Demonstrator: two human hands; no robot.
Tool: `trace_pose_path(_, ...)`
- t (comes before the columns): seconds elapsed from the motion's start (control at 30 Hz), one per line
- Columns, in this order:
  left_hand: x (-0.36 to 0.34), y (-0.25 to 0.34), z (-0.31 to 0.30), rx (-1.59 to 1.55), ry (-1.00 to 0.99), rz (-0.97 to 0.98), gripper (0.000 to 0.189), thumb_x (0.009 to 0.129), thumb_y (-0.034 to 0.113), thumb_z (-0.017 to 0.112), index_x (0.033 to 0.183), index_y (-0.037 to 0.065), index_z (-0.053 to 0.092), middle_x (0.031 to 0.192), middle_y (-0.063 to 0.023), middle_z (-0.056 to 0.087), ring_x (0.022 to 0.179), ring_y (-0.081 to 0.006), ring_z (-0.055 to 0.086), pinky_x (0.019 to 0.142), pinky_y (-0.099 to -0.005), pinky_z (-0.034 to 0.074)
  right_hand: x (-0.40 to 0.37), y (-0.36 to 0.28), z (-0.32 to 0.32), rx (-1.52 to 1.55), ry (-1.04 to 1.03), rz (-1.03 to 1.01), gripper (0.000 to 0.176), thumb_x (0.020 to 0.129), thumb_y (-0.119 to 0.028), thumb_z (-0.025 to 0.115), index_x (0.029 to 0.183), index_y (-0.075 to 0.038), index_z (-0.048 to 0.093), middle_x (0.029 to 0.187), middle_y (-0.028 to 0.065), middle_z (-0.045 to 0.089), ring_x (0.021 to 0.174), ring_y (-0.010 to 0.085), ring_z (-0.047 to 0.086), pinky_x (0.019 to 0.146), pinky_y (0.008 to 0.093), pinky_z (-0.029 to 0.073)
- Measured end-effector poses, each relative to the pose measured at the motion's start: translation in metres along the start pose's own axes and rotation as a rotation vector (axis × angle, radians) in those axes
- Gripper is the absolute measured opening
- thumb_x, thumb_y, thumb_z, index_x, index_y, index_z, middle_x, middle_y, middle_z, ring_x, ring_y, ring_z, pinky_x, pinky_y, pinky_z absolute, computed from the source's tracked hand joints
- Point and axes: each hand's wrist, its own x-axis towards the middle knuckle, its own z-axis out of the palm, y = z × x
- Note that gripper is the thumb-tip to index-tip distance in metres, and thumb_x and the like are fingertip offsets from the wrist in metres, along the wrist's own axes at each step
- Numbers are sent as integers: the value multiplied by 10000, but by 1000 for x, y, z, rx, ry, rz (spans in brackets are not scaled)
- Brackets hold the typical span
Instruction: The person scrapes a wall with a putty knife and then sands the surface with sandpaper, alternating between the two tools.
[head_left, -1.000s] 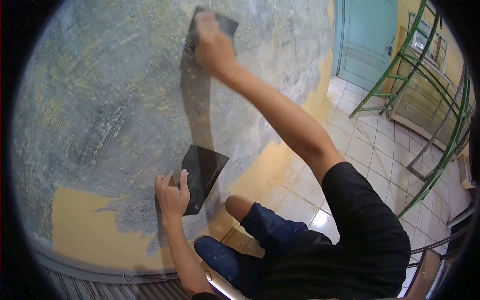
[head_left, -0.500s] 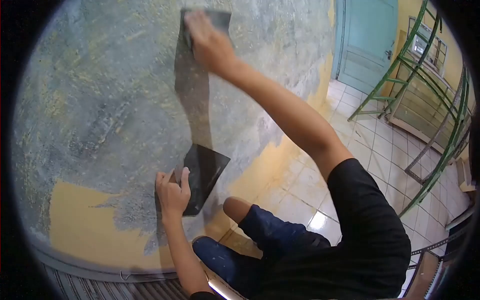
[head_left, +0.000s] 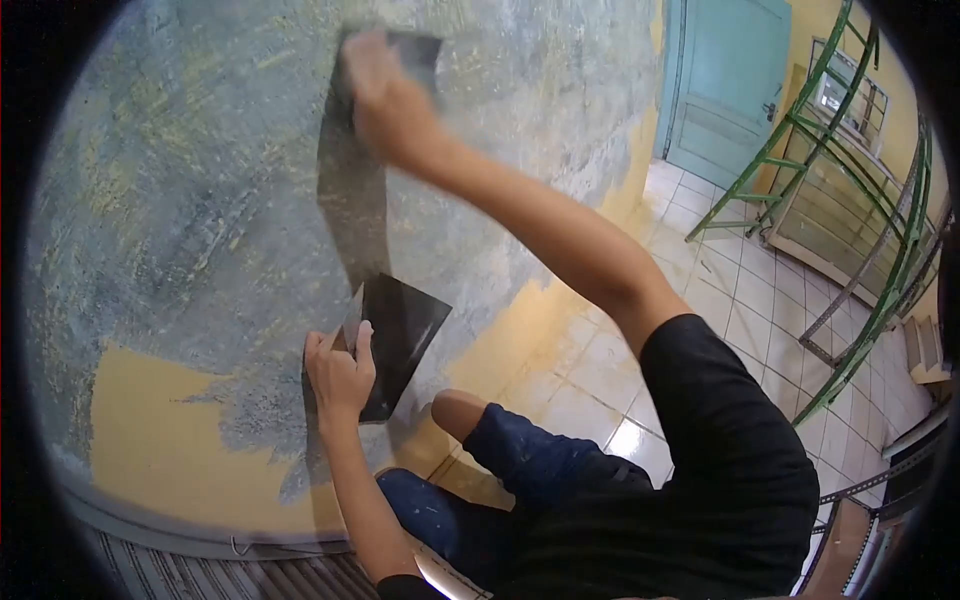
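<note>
A grey-patched wall point(head_left: 240, 200) with yellow showing through fills the left half of the head view. High on it, my right hand point(head_left: 385, 100) is closed on a dark, flat, wide-bladed scraper point(head_left: 420, 55). Motion smears this hand, and the blade lies at the wall, though full contact is hard to judge. Lower down, my left hand point(head_left: 340, 372) grips a dark square plate point(head_left: 402, 335), with its thumb raised along the near side. The plate is tilted, and fingers hide its handle side. Below the left hand is a bare yellow patch point(head_left: 160, 430) of wall.
My bent knees point(head_left: 460, 415) are close to the wall's lower edge. White floor tiles point(head_left: 720, 270) run to the right, where a green metal frame point(head_left: 790, 165) stands before a pale blue door point(head_left: 730, 90). A ribbed grey surface point(head_left: 200, 570) lies at bottom left.
My right hand and the scraper have shifted a little left and down along the wall. My left hand keeps its hold on the plate, which shows slightly higher and turned. The view has shifted slightly.
</note>
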Motion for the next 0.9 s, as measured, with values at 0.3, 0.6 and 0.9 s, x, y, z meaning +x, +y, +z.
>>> trace_pose_path(0.3,0,0,-3,-9,-11,1,382,1025,293,650,837,-27,742,834,-203,709,794,-400,564,797,-489,464,26,16,6,-115,125,29,523,928,-40,534,1424,122,503,1455,316,563,1381,478,539,1154,547,455)
trace_pose_path(0.6,-1,0,-1,25,13,-2,420,1027,297,641,794,-39,736,854,-204,724,793,-406,572,826,-473,456,30,19,-13,-14,46,-45,603,876,10,538,1472,71,466,1394,331,581,1238,487,610,1058,506,537)
trace_pose_path(0.9,1,-1,1,10,18,14,457,1028,302,636,742,-43,723,828,-211,721,802,-412,579,819,-478,456,27,3,-17,91,-39,-67,514,966,-46,535,1469,57,518,1528,289,531,1424,440,521,1161,513,466)
